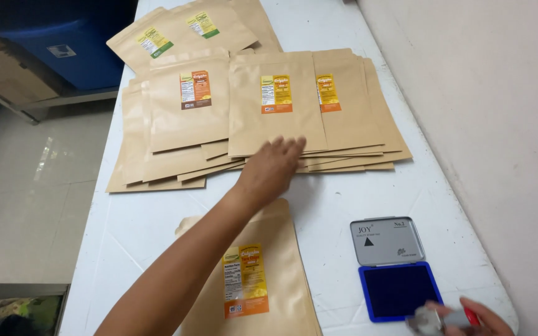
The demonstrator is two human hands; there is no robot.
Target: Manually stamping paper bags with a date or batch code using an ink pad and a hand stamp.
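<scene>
My left hand (273, 167) reaches across the white table (132, 224), fingers spread, resting on the near edge of a fanned stack of brown paper pouches (275, 106) with orange and yellow labels. Another brown pouch (263, 280) lies under my forearm near the front edge. My right hand (468, 317) at the bottom right grips a small stamp (434, 320) with a red handle, just beside an open ink pad (398, 289) with a blue pad and grey metal lid.
More pouches with green labels (175, 31) lie at the table's far end. A blue bin (70, 43) stands on a low shelf at left, over a pale tiled floor. A plain wall runs along the table's right side.
</scene>
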